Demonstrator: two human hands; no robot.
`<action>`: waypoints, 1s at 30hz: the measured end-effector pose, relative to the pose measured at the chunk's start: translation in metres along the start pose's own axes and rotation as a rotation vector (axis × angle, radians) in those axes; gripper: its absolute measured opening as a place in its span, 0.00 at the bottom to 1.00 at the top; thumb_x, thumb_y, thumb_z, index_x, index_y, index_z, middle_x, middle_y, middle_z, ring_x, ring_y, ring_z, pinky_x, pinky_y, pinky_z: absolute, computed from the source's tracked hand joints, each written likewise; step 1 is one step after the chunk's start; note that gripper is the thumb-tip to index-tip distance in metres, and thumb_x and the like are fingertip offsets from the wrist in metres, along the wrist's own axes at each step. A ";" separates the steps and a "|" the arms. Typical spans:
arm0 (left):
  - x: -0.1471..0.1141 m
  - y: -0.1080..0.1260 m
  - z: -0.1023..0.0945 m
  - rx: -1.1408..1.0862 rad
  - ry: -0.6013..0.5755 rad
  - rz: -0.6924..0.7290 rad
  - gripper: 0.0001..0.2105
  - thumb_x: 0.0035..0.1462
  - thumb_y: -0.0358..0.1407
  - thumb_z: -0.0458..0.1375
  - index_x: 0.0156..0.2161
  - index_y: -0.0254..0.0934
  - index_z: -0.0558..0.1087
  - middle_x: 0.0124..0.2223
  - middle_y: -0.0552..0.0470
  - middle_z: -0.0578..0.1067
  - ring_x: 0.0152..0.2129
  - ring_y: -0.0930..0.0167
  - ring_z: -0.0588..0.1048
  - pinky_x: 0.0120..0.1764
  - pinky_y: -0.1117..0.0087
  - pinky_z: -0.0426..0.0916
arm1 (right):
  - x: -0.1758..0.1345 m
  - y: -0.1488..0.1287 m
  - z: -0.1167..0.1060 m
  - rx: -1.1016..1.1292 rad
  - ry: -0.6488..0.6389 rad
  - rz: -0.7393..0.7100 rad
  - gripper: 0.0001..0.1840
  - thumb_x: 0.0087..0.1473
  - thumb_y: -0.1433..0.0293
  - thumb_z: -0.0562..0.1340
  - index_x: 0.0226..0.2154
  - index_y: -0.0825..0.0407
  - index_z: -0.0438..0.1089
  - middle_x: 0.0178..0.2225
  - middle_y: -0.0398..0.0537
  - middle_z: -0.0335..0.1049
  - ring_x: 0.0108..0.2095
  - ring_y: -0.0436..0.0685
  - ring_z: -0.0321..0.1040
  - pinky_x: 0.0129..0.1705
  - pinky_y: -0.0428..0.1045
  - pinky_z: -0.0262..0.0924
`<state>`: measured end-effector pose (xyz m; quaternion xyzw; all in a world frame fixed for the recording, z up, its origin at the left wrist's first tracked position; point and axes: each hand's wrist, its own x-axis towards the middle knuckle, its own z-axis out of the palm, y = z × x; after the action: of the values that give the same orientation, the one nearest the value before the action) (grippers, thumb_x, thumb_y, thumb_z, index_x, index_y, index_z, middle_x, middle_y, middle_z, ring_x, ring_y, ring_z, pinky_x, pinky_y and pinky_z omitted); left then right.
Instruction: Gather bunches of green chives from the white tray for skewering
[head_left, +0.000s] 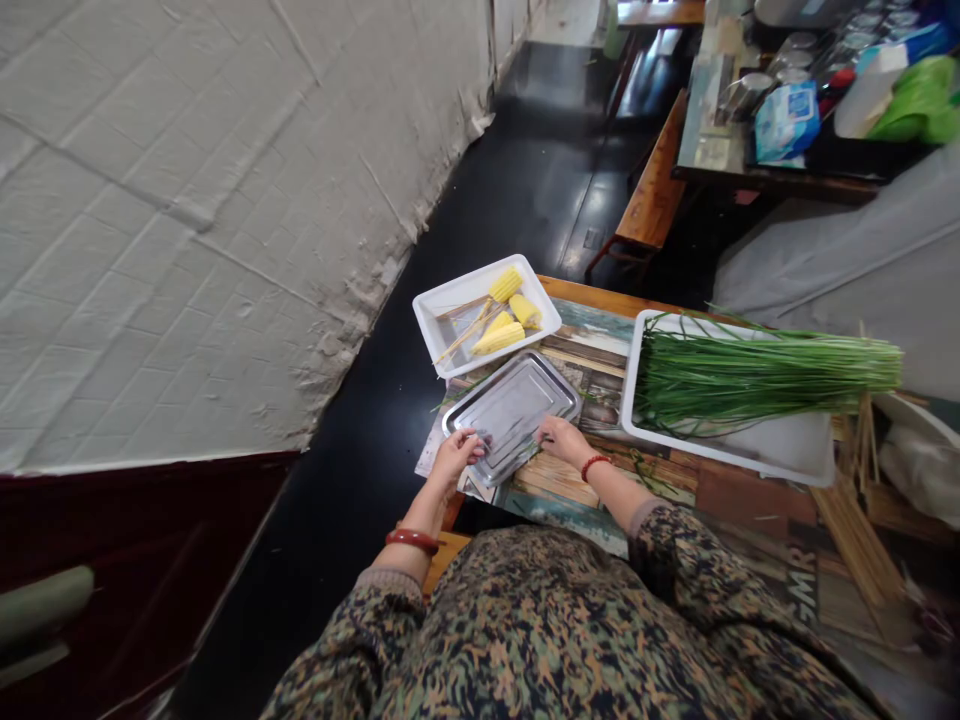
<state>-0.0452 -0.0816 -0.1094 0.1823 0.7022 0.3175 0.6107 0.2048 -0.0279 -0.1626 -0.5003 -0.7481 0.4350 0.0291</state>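
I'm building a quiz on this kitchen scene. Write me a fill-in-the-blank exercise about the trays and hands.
1. Both hands, left hand and right hand, rest on the near edge of the ____ tray.
2. The white tray beyond it holds skewered pieces of ____.
3. The big white tray on the person's right holds long ____ chives.
4. Loose bamboo ____ lie on the table by the right edge.

Missing words: metal; corn; green; skewers

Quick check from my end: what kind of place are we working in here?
Likely a small eatery's prep area: skewered corn pieces in a white tray, a big bundle of green chives, bamboo skewers, and both hands at a steel tray.
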 end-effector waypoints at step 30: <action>0.016 -0.028 0.092 1.181 -0.202 0.319 0.08 0.58 0.38 0.54 0.33 0.38 0.73 0.36 0.45 0.76 0.36 0.65 0.74 0.38 0.68 0.63 | -0.101 0.053 -0.030 0.143 0.353 0.233 0.15 0.54 0.75 0.56 0.41 0.53 0.75 0.44 0.53 0.76 0.45 0.58 0.72 0.52 0.53 0.63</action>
<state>0.0450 -0.0717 -0.1448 0.6214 0.6621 -0.0559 0.4152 0.3077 -0.0807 -0.1410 -0.6485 -0.6357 0.3931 0.1442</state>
